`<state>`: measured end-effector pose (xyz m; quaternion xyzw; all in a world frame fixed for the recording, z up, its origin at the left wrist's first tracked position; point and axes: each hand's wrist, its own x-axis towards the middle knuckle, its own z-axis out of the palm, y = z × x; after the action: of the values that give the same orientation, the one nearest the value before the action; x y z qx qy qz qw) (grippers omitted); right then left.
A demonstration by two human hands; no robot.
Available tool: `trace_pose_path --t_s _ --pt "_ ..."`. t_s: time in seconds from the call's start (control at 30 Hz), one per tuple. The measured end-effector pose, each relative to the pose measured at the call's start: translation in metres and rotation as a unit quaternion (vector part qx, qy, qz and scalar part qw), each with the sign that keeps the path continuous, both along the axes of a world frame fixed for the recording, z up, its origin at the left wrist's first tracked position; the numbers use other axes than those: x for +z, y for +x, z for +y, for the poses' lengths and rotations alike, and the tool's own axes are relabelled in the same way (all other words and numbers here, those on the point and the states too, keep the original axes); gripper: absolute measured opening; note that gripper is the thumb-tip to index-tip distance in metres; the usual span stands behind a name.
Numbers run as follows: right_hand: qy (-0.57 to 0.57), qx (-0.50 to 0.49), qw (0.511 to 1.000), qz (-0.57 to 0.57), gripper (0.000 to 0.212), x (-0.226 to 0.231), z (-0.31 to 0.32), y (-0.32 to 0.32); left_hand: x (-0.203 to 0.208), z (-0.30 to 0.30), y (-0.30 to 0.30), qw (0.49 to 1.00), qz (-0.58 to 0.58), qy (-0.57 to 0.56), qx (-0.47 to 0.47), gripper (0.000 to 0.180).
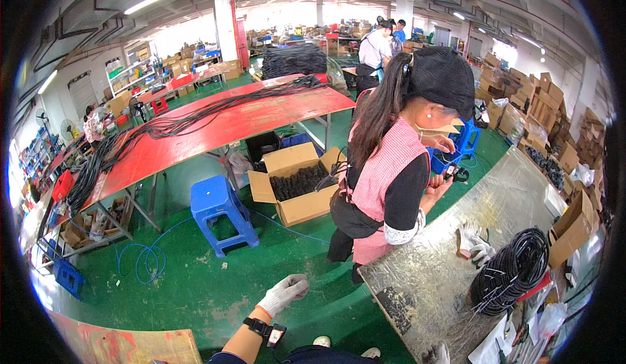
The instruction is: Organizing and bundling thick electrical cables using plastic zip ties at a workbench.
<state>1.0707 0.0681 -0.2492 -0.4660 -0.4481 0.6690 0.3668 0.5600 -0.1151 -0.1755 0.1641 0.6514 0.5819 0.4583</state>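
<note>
My left hand (287,294), in a white knit glove with an orange cuff edge, hangs over the green floor with its fingers curled. Nothing shows in it. A black strap with a small device (266,331) is around that wrist. At the lower edge, gloved fingers of my right hand (435,354) show by the metal-topped bench (450,279); the rest is cut off. On this bench lie a big coil of black cable (510,271) and a pair of work gloves (475,245).
A co-worker (398,162) stands close ahead, handling a small black part (458,173). A blue stool (222,214) and an open carton (300,191) of black parts stand on the floor. Long black cables (195,113) lie along a red table (261,119). Blue hose (147,259) loops nearby.
</note>
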Motion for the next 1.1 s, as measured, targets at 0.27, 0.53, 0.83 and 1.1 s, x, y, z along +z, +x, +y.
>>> trace_pose_path --t_s 0.27,0.53,0.83,1.1 --pt "-0.155 -0.097 0.981 0.063 0.022 0.012 -0.002 -0.009 0.004 0.0 0.001 1.0 -0.005 0.01 0.005 0.062" --pt "-0.148 -0.07 0.984 0.074 0.031 0.011 -0.004 -0.001 0.006 0.005 0.002 1.0 0.001 0.01 0.0 0.053" --pt "-0.172 -0.185 0.964 0.082 0.037 0.043 -0.038 -0.013 -0.006 0.012 -0.004 0.999 -0.023 0.001 -0.032 0.049" --pt "-0.096 -0.249 0.963 0.026 0.05 0.086 -0.081 0.0 -0.026 0.088 0.033 0.977 0.003 -0.061 -0.203 0.049"
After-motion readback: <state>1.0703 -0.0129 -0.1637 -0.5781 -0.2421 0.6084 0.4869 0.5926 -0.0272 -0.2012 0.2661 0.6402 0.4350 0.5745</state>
